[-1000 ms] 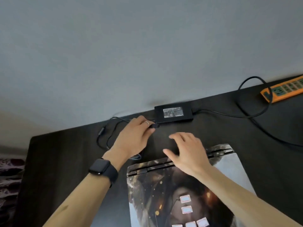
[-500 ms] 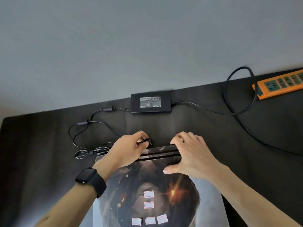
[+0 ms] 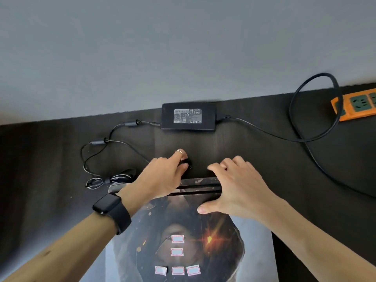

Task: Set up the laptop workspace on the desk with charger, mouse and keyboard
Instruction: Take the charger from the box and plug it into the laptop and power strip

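A closed laptop [image 3: 215,247] lies flat on the dark tabletop [image 3: 40,169] at the near middle, its lid covered by a dark printed picture with five small white stickers [image 3: 177,252]. The person's left hand [image 3: 160,178] reaches over the laptop's far left corner and pinches a small black plug [image 3: 188,165] between thumb and fingers, just past the laptop's far edge; I can't tell whether the plug touches the laptop. That hand has a ring [image 3: 179,152] on one finger and a black watch [image 3: 112,208] on the wrist. The right hand [image 3: 238,186] is spread over the far edge of the laptop, fingers arched down beyond it and the thumb flat on the lid.

The charger brick [image 3: 188,117] sits label up at the far edge of the tabletop, against the grey wall [image 3: 183,47]. Its thin cord [image 3: 114,143] loops off to the left and ends in a tied bundle [image 3: 109,180] just left of the laptop. A thicker cable [image 3: 317,137] runs right from the brick and curls up by an orange power strip [image 3: 356,107] at the far right.
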`<state>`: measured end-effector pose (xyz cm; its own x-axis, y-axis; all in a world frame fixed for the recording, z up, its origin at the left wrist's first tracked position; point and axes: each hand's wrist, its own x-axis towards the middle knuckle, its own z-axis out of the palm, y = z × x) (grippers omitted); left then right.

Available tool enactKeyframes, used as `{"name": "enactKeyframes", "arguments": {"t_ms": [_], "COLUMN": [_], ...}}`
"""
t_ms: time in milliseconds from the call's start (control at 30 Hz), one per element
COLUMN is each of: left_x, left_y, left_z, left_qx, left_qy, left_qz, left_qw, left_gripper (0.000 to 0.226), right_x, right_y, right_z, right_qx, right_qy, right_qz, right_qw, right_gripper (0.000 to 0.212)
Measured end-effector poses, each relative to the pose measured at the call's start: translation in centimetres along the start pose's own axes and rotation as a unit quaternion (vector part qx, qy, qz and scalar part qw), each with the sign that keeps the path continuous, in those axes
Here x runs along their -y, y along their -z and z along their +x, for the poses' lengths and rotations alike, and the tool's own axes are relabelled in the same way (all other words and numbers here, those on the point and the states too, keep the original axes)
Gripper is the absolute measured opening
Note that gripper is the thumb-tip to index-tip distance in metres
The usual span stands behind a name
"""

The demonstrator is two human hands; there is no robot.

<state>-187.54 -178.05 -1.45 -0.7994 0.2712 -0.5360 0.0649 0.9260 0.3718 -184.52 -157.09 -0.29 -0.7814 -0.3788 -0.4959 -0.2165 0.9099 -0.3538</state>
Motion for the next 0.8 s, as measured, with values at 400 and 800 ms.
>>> {"name": "enactKeyframes", "arguments": {"t_ms": [400,800], "left_x": [-1.2,-1.9], "left_y": [5.5,4.9], "left_z": [-3.0,-4.4], "left_qx": [0.092,0.091], "left_qy": [0.004,0.029], "left_qz": [-0.261,-0.278], "left_qw": [0.961,0.956], "left_gripper": [0.011,0.01], "right_x": [0.8,1.3], "right_y": [0.7,1.2], "right_z": [-2.7,-4.2], "right_qx": [-0.112,-0.131], "right_qy": [0.08,0.085], "right_qz": [0.003,-0.01], "right_qw": [0.99,0.988], "right_gripper": [0.071,0.071]}}
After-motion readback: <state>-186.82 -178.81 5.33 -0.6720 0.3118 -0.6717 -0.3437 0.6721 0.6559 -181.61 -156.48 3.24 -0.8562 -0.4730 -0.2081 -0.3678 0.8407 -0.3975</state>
